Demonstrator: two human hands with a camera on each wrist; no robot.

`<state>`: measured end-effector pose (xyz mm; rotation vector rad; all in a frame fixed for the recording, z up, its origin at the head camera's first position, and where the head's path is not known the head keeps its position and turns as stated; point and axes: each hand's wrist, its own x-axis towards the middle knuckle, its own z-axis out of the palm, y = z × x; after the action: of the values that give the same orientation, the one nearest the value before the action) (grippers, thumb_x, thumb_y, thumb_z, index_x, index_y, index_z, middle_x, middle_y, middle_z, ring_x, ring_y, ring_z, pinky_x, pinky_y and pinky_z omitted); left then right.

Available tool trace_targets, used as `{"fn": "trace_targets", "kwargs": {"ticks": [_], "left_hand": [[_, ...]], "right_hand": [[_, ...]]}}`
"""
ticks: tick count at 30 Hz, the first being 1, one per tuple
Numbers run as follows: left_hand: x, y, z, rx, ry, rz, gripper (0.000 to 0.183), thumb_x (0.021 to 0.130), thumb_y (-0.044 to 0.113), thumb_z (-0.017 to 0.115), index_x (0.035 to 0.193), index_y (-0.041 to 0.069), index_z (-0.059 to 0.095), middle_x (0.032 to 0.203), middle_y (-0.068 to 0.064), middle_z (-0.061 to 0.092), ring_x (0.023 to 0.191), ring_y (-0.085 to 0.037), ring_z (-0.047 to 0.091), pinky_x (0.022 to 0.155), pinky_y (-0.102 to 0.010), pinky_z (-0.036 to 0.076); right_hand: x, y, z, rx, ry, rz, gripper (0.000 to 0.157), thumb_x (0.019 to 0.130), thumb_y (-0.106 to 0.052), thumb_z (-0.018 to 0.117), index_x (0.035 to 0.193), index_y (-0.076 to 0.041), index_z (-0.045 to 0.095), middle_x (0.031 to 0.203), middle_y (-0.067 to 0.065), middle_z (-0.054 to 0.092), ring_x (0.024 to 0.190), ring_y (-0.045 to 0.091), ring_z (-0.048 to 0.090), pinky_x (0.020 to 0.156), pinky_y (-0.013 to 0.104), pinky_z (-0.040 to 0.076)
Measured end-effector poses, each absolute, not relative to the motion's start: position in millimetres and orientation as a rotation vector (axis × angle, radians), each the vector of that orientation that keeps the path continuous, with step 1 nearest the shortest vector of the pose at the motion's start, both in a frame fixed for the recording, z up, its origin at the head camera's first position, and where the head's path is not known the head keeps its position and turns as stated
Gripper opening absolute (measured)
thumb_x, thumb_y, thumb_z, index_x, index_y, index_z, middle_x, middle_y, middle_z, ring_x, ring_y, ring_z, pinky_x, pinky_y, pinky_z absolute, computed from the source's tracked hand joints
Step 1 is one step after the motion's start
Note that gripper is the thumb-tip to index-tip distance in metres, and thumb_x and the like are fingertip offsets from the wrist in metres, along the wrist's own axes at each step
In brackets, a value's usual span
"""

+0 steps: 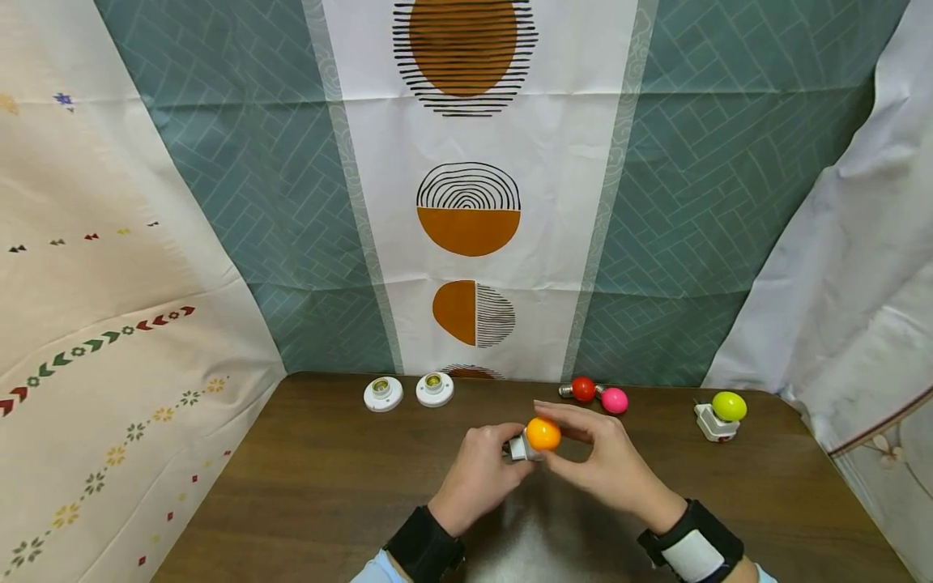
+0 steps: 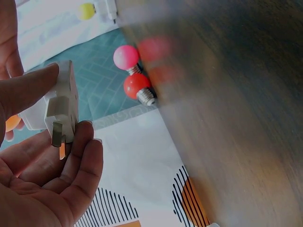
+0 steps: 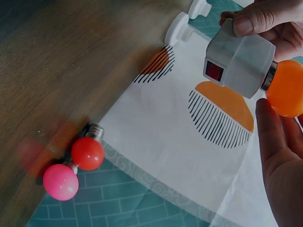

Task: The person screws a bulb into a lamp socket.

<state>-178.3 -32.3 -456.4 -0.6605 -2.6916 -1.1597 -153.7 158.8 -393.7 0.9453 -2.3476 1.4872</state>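
In the head view my left hand (image 1: 484, 461) grips a white plug-in lamp socket (image 1: 519, 447) above the table. Metal prongs stick out of the socket's back in the left wrist view, and a small red switch (image 3: 214, 71) shows on its side in the right wrist view. An orange light bulb (image 1: 543, 434) sits at the socket's mouth, with a strip of its metal base visible between glass and socket. My right hand (image 1: 608, 457) pinches this bulb, fingers over the far side and thumb at the near side.
Two round white lamp holders, one left (image 1: 383, 394) and one right (image 1: 435, 390), stand along the table's back edge. A red bulb (image 1: 583, 389) and a pink bulb (image 1: 615, 400) lie beyond my right hand. Farther right, a yellow-green bulb (image 1: 729, 406) sits in another white plug-in socket (image 1: 717, 424).
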Motion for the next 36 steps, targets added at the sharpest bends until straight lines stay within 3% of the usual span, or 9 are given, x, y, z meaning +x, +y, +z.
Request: {"fn": "trace_targets", "kwargs": {"ticks": [6,16,24,36], "left_hand": [[-178,-32,-458,-0.683,-2.658,-1.109,0.034,0.074,0.026,0.077,0.105,0.016,0.065,0.090,0.014,0.060,0.075,0.000,0.054,0.069,-0.015,0.043],[-174,-33,-461,-0.673,-2.671,-1.125,0.032,0.076,0.028,0.075,0.103,0.017,0.065,0.087,0.015,0.059,0.072,0.000,0.054,0.067,-0.016,0.043],[-173,-35,-461,-0.688,-2.656,-1.113,0.031,0.076,0.029,0.075,0.103,0.017,0.064,0.087,0.014,0.060,0.072,0.000,0.054,0.067,-0.015,0.043],[-177,-36,-459,-0.724,-2.608,-1.090,0.032,0.074,0.025,0.076,0.103,0.017,0.064,0.087,0.015,0.059,0.072,0.000,0.053,0.067,-0.014,0.042]], "right_hand": [[-153,159,-394,0.968,-2.338,1.479,0.048,0.073,0.002,0.073,0.119,-0.007,0.061,0.120,0.001,0.058,0.107,0.019,0.056,0.082,0.034,0.046],[-154,158,-403,0.920,-2.265,1.525,0.041,0.072,-0.004,0.076,0.112,-0.006,0.064,0.112,0.003,0.062,0.099,0.020,0.059,0.076,0.035,0.048],[-164,161,-427,0.857,-2.308,1.499,0.052,0.070,-0.018,0.080,0.119,-0.020,0.061,0.121,-0.006,0.057,0.107,0.012,0.055,0.080,0.031,0.047],[-148,156,-392,0.998,-2.303,1.485,0.052,0.073,0.004,0.071,0.122,-0.007,0.058,0.124,0.003,0.055,0.108,0.022,0.055,0.081,0.037,0.046]]}}
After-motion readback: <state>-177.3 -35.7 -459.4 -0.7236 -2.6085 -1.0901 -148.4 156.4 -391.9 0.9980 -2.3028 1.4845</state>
